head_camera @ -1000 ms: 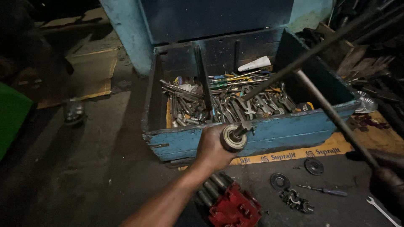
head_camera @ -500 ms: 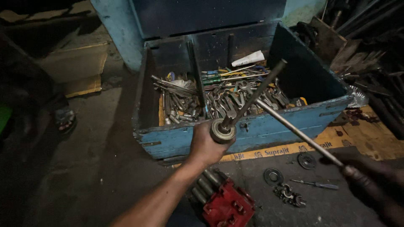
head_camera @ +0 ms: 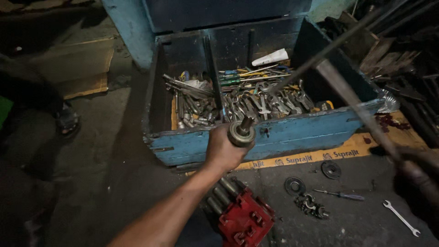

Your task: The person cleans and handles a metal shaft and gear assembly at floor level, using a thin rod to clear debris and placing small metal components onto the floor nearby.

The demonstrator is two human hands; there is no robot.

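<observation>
My left hand (head_camera: 222, 153) is shut on a round metal part (head_camera: 241, 133) with a ring-shaped end and a short stub. It holds the part up in front of the blue wooden toolbox (head_camera: 283, 137). At the right edge my right hand (head_camera: 414, 171), blurred, is shut on a long grey metal rod (head_camera: 352, 103). The rod slants up and left over the box's right end. Its tip stands apart from the round part. A thinner dark rod (head_camera: 329, 45) crosses above it.
The box holds several spanners (head_camera: 256, 107), rods and a white tube (head_camera: 270, 58). On the floor lie a red cast tool (head_camera: 244, 219), two dark discs (head_camera: 295, 186), a screwdriver (head_camera: 343, 195) and a spanner (head_camera: 401, 218). Scrap metal is piled at the right. Another person's sandalled foot (head_camera: 68, 121) is at the left.
The rod in my right hand has swung up and to the right, away from the round part. My left hand stays at the box's front edge.
</observation>
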